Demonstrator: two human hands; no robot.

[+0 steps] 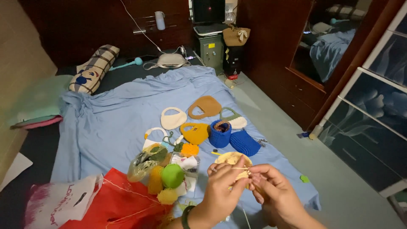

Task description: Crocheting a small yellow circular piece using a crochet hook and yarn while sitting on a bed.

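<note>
Right now the crochet disc (231, 160) sits just ahead of both grips, left hand (224, 186) and right hand (271, 186) each pinching its near edge.

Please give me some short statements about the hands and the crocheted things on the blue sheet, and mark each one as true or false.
1. Both hands, the left hand and the right hand, work on a round pale yellow crocheted piece. True.
2. The royal blue crocheted cylinder basket lies on the bare floor beside the wardrobe. False: it stands on the light blue bed sheet, among the small bags.
3. A bright green ball of yarn lies to the left of the hands. True.
4. The tan crocheted handbag hangs from the left wrist. False: it lies flat on the sheet, far from the hands; the wrist bears only a dark green bangle.
5. A red plastic bag lies at the near left. True.
</note>
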